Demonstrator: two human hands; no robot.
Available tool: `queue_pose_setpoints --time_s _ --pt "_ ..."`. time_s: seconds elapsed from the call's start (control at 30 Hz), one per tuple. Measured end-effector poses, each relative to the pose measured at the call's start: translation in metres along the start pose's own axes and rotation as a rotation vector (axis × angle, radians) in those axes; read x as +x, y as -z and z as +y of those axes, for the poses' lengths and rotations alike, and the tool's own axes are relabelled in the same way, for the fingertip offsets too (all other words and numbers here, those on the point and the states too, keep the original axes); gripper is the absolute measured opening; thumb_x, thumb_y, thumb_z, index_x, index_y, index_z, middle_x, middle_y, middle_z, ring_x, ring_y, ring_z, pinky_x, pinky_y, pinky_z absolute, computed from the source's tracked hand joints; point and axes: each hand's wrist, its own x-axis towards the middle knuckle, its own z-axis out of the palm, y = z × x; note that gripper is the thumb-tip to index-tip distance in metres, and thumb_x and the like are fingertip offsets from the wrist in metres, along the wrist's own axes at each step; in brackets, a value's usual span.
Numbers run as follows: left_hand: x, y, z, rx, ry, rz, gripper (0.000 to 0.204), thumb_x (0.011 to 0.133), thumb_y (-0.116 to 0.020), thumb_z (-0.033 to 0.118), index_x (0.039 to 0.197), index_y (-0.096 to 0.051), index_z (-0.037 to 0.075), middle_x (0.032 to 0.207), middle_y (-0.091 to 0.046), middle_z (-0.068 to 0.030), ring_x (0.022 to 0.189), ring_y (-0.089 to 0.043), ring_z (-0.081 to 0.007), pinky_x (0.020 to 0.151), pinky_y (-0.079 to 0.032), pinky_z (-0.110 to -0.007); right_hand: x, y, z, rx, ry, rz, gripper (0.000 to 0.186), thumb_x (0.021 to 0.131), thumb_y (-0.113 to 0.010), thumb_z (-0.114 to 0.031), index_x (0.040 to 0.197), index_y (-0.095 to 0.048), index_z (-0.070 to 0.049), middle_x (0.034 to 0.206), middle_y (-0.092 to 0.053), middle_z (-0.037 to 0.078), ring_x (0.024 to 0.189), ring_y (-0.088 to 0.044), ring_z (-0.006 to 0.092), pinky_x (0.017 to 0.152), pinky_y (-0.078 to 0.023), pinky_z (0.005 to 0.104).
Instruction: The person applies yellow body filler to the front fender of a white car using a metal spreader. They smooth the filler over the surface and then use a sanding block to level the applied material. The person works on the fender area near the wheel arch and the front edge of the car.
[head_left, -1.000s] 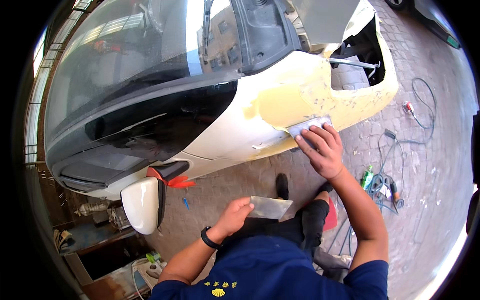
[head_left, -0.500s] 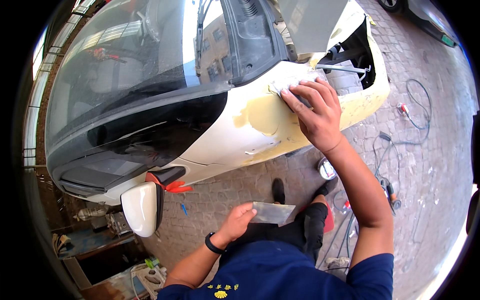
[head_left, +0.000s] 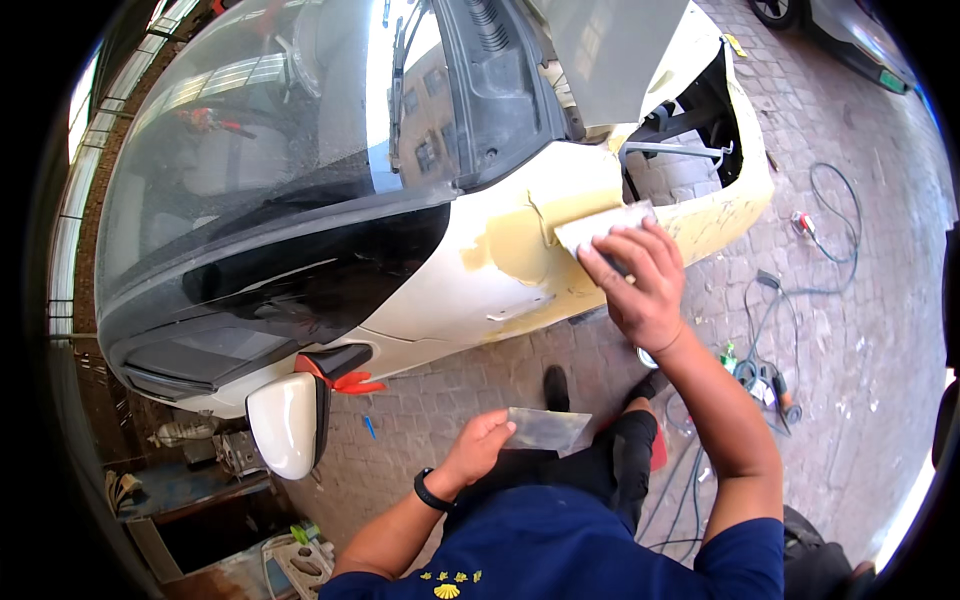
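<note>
My right hand [head_left: 640, 285] grips a flat, pale spreader [head_left: 590, 225] against the white car's front fender [head_left: 420, 290], on a patch of yellow filler [head_left: 500, 240] just left of the open headlamp hole [head_left: 680, 170]. A ridge of filler shows at the spreader's left. My left hand [head_left: 477, 450] holds a flat translucent plate [head_left: 550, 428] low in front of my body, apart from the car.
The wing mirror [head_left: 282, 425] with a red cloth [head_left: 355, 382] juts out at left. A workbench [head_left: 170, 485] stands lower left. Cables [head_left: 830, 282] and tools [head_left: 785, 400] lie on the paving at right. Another car [head_left: 840, 40] is at top right.
My right hand has moved up the fender to the filler's upper edge, then back down with the spreader. My left hand and plate have shifted very slightly right.
</note>
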Motion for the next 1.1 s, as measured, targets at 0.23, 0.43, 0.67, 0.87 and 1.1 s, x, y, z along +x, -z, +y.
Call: queue_pose_setpoints --time_s 0.23,0.43,0.67,0.87,1.1 --pt "0.004 -0.002 -0.014 -0.036 0.014 -0.006 0.03 0.109 -0.05 0.015 0.12 -0.071 -0.003 0.105 -0.073 0.0001 0.098 -0.062 -0.0075 0.09 -0.052 -0.028 0.059 -0.004 0.018 0.004 -0.04 -0.018 0.048 0.077 -0.072 -0.001 0.122 -0.078 -0.015 0.116 -0.07 0.006 0.111 -0.067 0.031 0.105 -0.053 0.051" --pt "0.005 -0.003 -0.004 -0.039 0.025 -0.01 0.03 0.109 -0.05 0.015 0.121 -0.071 -0.004 0.106 -0.074 -0.0002 0.098 -0.062 -0.008 0.09 -0.052 -0.029 0.046 0.0 0.006 0.045 -0.055 -0.065 0.049 0.075 -0.072 0.0 0.121 -0.079 -0.014 0.116 -0.07 0.006 0.111 -0.066 0.0302 0.103 -0.052 0.0503" --pt "0.008 -0.004 0.002 -0.059 0.012 -0.031 0.032 0.11 -0.048 0.012 0.126 -0.07 -0.005 0.113 -0.075 -0.0034 0.104 -0.065 -0.0106 0.096 -0.052 -0.03 0.051 0.009 0.013 -0.002 -0.055 -0.034 0.046 0.078 -0.071 0.0 0.121 -0.079 -0.015 0.115 -0.071 0.007 0.11 -0.069 0.0305 0.105 -0.053 0.0536" --pt "0.013 -0.003 0.004 -0.029 0.025 -0.039 0.032 0.11 -0.048 0.013 0.126 -0.07 -0.005 0.114 -0.075 -0.0038 0.105 -0.065 -0.0114 0.097 -0.052 -0.031 0.051 -0.007 0.035 0.043 -0.063 0.013 0.056 0.07 -0.069 0.002 0.123 -0.077 -0.015 0.114 -0.069 0.005 0.111 -0.067 0.0302 0.103 -0.053 0.0547" --pt "0.017 -0.006 0.004 -0.152 0.051 -0.036 0.031 0.11 -0.048 0.013 0.123 -0.071 -0.005 0.112 -0.075 -0.0025 0.103 -0.064 -0.0095 0.095 -0.052 -0.029 0.021 0.003 0.019 0.016 -0.025 -0.048 0.046 0.077 -0.068 -0.008 0.12 -0.08 -0.018 0.115 -0.071 0.005 0.111 -0.068 0.0274 0.103 -0.054 0.0523"
